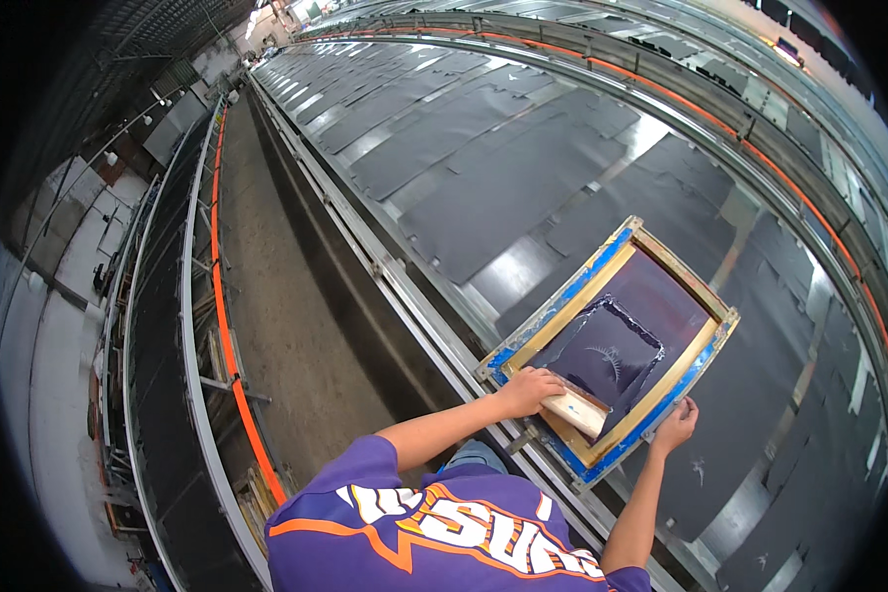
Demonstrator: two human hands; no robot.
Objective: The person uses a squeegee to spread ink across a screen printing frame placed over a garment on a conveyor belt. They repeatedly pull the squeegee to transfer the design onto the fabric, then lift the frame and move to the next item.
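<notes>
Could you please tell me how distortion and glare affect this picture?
Head view: black rim, orange strip bent by the fisheye; head view: white glare on the metal table; head view: left hand, right hand and frame fairly sharp.

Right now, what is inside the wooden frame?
Inside the wooden frame is a dark screen with a pale curved mark and a smeared, roughly square border. The left hand holds a wooden scraper at the near end; the part directly beneath it cannot be seen.
</notes>
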